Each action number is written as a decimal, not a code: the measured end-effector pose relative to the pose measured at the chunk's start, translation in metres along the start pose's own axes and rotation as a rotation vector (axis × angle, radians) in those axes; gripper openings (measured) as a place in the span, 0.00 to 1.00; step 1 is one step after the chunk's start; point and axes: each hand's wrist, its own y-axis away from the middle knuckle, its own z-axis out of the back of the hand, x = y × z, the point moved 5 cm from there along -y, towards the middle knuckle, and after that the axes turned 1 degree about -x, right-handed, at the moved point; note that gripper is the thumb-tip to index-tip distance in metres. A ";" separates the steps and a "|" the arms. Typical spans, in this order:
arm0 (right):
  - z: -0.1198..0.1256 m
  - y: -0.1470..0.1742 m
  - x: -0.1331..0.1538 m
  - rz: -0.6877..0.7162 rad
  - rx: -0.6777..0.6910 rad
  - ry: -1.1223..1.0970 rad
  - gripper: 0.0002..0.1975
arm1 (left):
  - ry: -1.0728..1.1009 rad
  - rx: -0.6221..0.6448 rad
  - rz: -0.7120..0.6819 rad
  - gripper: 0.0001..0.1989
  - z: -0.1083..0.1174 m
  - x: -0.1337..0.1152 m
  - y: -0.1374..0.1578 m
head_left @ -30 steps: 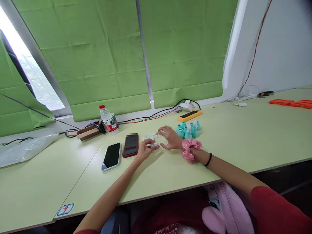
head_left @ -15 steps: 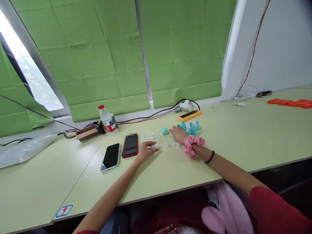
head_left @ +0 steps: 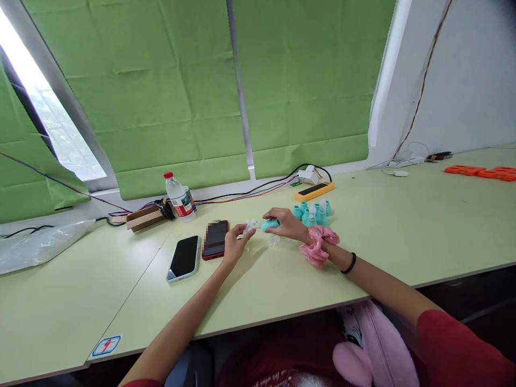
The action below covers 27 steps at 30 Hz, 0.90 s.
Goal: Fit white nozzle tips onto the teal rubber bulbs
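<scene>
My left hand (head_left: 236, 244) is closed, pinching a small clear plastic piece (head_left: 249, 229) between thumb and fingers. To its right, my right hand (head_left: 287, 223) grips a small teal bottle (head_left: 270, 225), which lies on its side with one end pointing at the clear piece. A narrow gap seems to separate the two, though small whitish pieces behind blur the view. On the tabletop just below the bottle sits a clear plastic piece (head_left: 274, 241). Several teal bottles (head_left: 306, 215) stand grouped beyond my right wrist, some topped with clear parts.
Two phones, one pale-cased (head_left: 183, 259) and one red-cased (head_left: 215, 240), lie left of my left hand. Farther back are a water bottle (head_left: 179, 199), an open cardboard box (head_left: 145, 217) and a yellow power strip (head_left: 314, 191). Cables run along the wall.
My right hand has moved left from beside the grouped bottles and taken hold of the separate teal bottle. My left hand has risen slightly with its clear piece, toward the bottle.
</scene>
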 end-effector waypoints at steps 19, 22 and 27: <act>-0.033 0.018 0.019 -0.012 -0.051 -0.310 0.12 | -0.139 0.261 -0.074 0.19 -0.017 -0.007 0.011; -0.035 0.019 0.014 -0.078 -0.062 -0.334 0.11 | -0.163 0.308 -0.078 0.26 -0.021 -0.010 0.014; -0.030 0.018 0.012 -0.199 -0.130 -0.364 0.11 | -0.213 0.265 -0.130 0.29 -0.019 -0.013 0.014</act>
